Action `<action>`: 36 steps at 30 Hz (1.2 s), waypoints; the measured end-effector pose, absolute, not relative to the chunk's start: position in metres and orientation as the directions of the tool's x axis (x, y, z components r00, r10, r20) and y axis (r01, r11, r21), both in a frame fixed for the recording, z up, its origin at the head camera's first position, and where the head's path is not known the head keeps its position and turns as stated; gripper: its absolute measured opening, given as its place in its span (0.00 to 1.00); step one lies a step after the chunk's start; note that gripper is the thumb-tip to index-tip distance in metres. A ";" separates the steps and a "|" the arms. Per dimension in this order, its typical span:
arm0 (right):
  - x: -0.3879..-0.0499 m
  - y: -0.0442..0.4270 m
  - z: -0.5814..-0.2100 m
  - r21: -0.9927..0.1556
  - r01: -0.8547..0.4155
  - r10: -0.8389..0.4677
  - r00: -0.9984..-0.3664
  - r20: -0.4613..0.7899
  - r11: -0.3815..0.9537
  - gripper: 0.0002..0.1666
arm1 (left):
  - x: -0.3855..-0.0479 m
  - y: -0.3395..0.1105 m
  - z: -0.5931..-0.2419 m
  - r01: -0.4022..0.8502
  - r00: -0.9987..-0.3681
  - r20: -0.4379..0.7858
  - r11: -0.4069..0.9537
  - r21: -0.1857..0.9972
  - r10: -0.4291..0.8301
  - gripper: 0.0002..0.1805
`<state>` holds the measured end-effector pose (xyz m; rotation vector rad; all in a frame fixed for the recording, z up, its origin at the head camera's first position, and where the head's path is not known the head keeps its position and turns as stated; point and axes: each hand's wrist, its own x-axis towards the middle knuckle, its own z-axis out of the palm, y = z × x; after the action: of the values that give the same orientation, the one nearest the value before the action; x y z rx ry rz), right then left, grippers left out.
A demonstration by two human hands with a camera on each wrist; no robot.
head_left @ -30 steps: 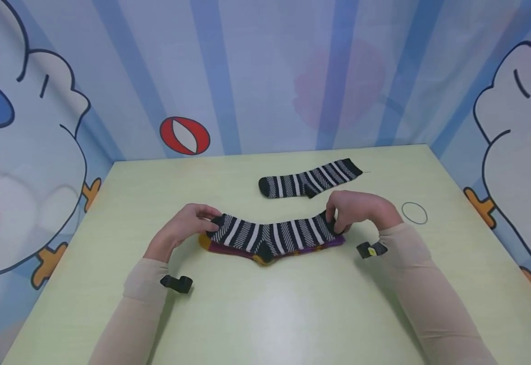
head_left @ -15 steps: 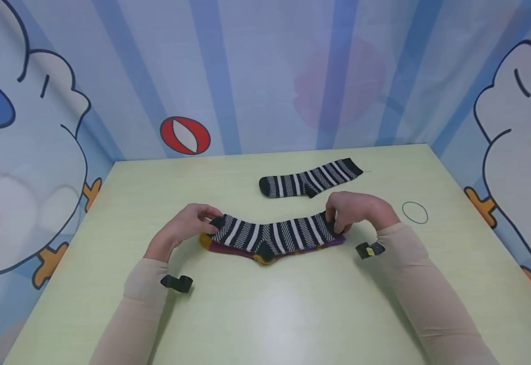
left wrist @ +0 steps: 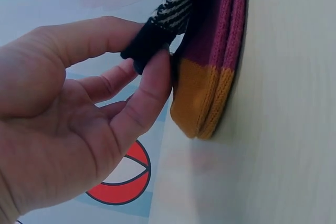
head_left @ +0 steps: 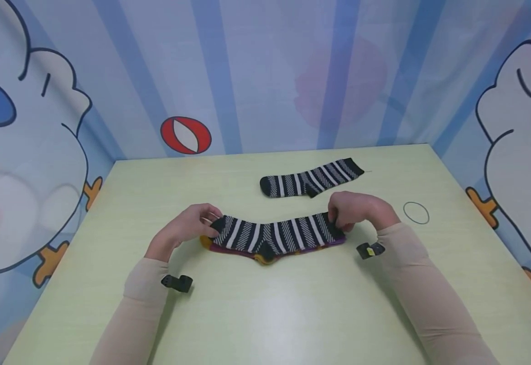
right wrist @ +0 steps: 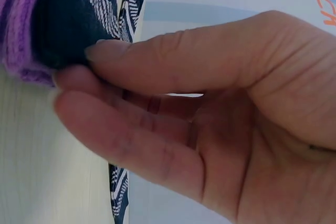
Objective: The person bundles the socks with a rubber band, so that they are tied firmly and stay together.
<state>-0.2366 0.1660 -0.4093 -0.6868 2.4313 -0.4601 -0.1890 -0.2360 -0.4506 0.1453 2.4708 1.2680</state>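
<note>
A black-and-white striped sock [head_left: 288, 236] lies over maroon, purple and mustard socks [head_left: 266, 260] on the table. At its left end, my left hand [head_left: 185, 225] pinches the dark tip between thumb and finger; the left wrist view shows this tip [left wrist: 142, 48] raised beside the mustard end [left wrist: 197, 98] of the socks beneath. My right hand [head_left: 358, 209] is at the other end, where in the right wrist view the thumb and a fingertip pinch the dark edge [right wrist: 63, 24] above the purple cuff [right wrist: 20, 30].
A second striped sock [head_left: 293, 185] lies farther back on the pale table [head_left: 265, 314]. To the right is a thin dark ring [head_left: 416, 213]. Behind the table hangs a blue striped backdrop [head_left: 274, 76] with printed cartoon figures at both sides.
The right end of the upper striped sock sits slightly lower and farther right, over the purple cuff, and my right fingers shifted a little. My left hand has hardly moved.
</note>
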 end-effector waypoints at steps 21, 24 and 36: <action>-0.240 0.167 -0.413 -0.447 -0.374 -0.564 -0.696 -0.444 0.813 0.03 | -0.188 -0.235 -0.450 -0.060 -0.934 -0.272 0.648 0.760 0.233 0.21; -0.239 0.167 -0.412 -0.447 -0.362 -0.555 -0.700 -0.449 0.818 0.05 | -0.187 -0.234 -0.451 -0.053 -0.935 -0.269 0.658 0.751 0.232 0.21; -0.239 0.167 -0.410 -0.423 -0.420 -0.583 -0.704 -0.407 0.803 0.05 | -0.180 -0.219 -0.442 0.064 -0.968 -0.148 0.767 0.639 0.203 0.23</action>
<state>-0.2391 0.1675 -0.4103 -0.7426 2.4550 -0.4062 -0.1795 -0.2192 -0.4418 0.2109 2.7537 0.9845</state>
